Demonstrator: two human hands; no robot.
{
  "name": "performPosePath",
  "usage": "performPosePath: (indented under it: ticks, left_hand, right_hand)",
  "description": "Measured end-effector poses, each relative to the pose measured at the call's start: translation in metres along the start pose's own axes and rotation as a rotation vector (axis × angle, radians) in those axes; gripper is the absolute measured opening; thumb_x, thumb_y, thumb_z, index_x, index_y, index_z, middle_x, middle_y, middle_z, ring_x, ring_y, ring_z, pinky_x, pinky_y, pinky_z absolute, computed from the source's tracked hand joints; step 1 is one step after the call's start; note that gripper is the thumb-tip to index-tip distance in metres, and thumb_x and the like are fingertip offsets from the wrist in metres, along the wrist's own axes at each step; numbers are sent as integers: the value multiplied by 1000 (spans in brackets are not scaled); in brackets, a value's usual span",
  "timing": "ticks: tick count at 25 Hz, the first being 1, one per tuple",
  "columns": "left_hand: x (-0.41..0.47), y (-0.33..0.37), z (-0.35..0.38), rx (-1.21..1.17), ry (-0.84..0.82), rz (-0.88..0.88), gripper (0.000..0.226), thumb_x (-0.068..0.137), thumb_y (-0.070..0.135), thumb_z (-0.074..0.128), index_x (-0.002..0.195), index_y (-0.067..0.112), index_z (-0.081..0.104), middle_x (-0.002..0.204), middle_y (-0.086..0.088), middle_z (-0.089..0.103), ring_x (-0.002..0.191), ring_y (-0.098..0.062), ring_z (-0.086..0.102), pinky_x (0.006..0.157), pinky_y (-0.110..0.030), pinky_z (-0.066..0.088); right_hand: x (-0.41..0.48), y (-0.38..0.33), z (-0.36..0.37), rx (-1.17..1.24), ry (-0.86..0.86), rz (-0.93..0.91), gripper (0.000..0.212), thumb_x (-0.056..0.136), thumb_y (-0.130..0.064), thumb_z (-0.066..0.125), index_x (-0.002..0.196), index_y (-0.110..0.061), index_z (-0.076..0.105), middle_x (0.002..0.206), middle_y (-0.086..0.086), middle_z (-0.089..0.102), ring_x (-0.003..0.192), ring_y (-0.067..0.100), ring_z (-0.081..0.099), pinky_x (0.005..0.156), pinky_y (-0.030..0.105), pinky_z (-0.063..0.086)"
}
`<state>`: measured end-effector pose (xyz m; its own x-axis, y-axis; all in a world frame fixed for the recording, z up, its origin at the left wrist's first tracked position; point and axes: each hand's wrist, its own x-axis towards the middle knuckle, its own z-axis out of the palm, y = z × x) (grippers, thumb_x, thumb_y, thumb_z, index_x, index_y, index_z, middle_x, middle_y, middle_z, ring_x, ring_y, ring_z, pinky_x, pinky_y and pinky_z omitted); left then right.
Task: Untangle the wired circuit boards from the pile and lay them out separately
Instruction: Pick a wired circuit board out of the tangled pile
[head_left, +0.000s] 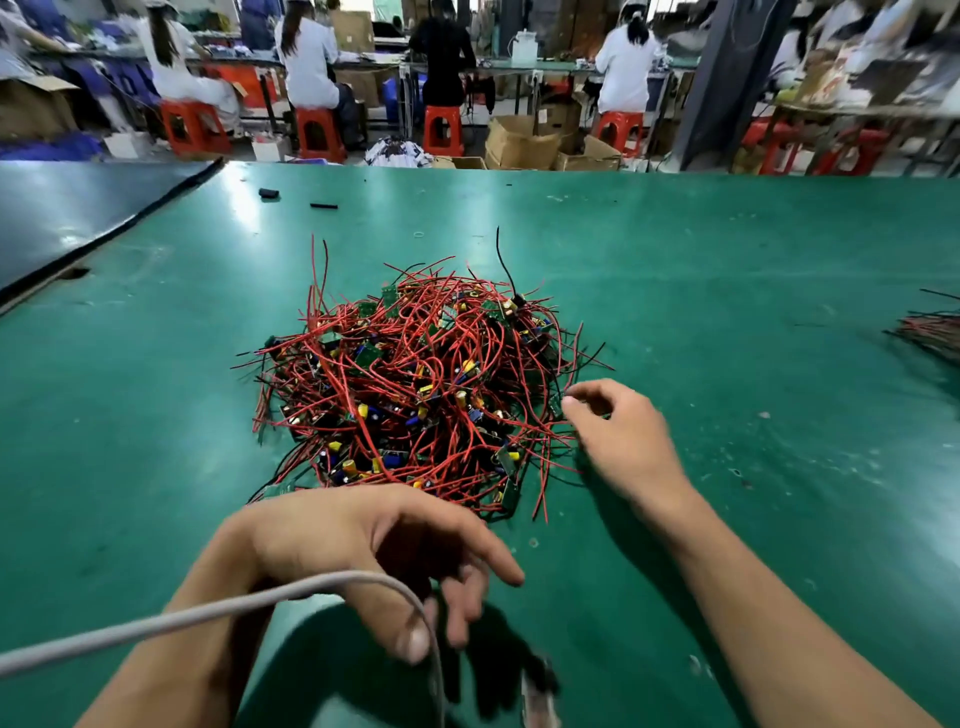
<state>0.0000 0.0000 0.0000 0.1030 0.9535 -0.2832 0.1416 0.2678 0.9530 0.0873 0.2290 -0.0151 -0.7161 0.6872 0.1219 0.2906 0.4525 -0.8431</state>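
Head view: the tangled heap of small green circuit boards on red and black wires (415, 374) sits mid green surface (727, 260), likely light, springy, snag-prone, best lifted by a board's edge; right hand (618, 431) curls at its rim, pinch unclear, left hand (374, 561) loosely spread.

You have one pile of wired circuit boards (415, 384), a dense tangled mound on the table (727, 260). It sits just ahead of your left grip (395, 561) and up against your right grip (618, 431). The wires are mostly red with some black, looped over each other, loose ends poking out all round. One black wire (504, 260) stands up on the side far from both grips. Small green boards with yellow and blue parts show through at all angles. One green board (511, 496) lies tilted at the near edge, between your grips. Your right grip's fingertips (570, 401) meet the edge wires; can't tell if they pinch one. A second wire bundle (930, 332) lies well right of your right grip, blurred.
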Motion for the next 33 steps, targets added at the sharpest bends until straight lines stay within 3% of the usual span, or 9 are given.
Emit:
performPosePath:
  ticks: [3, 6, 8, 11, 15, 21, 25, 28, 33]
  left_hand:
    - [0, -9, -19, -298, -281, 111, 77, 75, 7, 81, 142, 2, 44, 126, -19, 54, 114, -33, 55, 95, -44, 49]
    - [10, -8, -22, -445, -247, 32, 65, 80, 4, 76, 138, -1, 47, 127, -21, 55, 110, -31, 59, 96, -41, 49]
    - [24, -5, -23, -281, -95, -22, 47, 89, 4, 66, 134, 5, 52, 120, -17, 61, 105, -28, 62, 98, -43, 49]
    - [56, 12, -9, 204, 407, -92, 27, 93, 25, 64, 120, 25, 62, 103, -5, 71, 82, -10, 65, 86, -30, 55]
    - [89, 2, 25, 741, 870, -20, 24, 93, 35, 55, 115, 26, 57, 111, 9, 53, 100, -13, 52, 91, -31, 43]
    - [101, -21, -2, 704, 1027, 197, 13, 88, 21, 65, 94, 10, 68, 93, -1, 64, 88, -15, 57, 81, -26, 45]
    - [95, -20, -30, 705, 1034, 230, 10, 85, 15, 69, 92, 8, 72, 89, -2, 69, 84, -11, 59, 79, -17, 45]
    - [95, -16, -51, 714, 1064, 226, 11, 83, 12, 72, 92, 6, 74, 91, -4, 72, 85, -14, 63, 81, -14, 43]
    - [89, -21, -50, 573, 1144, 228, 6, 87, 15, 71, 90, 12, 75, 86, 4, 72, 81, -2, 60, 75, -5, 42]
  right_hand:
    - [26, 9, 27, -131, 61, 66, 28, 95, -32, 63, 119, -19, 68, 91, -6, 68, 92, 19, 63, 78, 28, 48]
    - [36, 22, 32, -245, 76, 97, 39, 94, -42, 61, 128, -21, 64, 102, -3, 69, 100, 23, 63, 83, 34, 49]
    - [42, 26, 34, -284, 118, 78, 43, 93, -47, 60, 128, -23, 64, 110, 0, 69, 104, 26, 63, 83, 34, 48]
    - [44, 23, 36, -337, 111, 85, 49, 88, -59, 61, 127, -29, 63, 111, -6, 68, 107, 26, 63, 85, 35, 48]
    - [41, 23, 41, -309, 110, 104, 51, 79, -62, 65, 123, -37, 63, 102, -15, 69, 104, 19, 64, 85, 35, 49]
    - [61, 32, 38, 253, 266, 140, 23, 76, -22, 75, 99, -25, 72, 87, -9, 71, 80, 12, 64, 84, 36, 55]
    - [67, 28, 30, 719, 342, 210, 18, 85, -6, 71, 95, -21, 68, 91, 4, 66, 55, 9, 44, 51, 20, 37]
    - [65, 19, 19, 963, 278, 234, 17, 91, -3, 64, 99, -18, 65, 85, 1, 62, 41, 6, 30, 35, 17, 20]
    - [56, 2, 13, 1250, -60, 245, 19, 97, -10, 51, 109, -17, 64, 90, -3, 68, 46, 4, 36, 39, 15, 27]
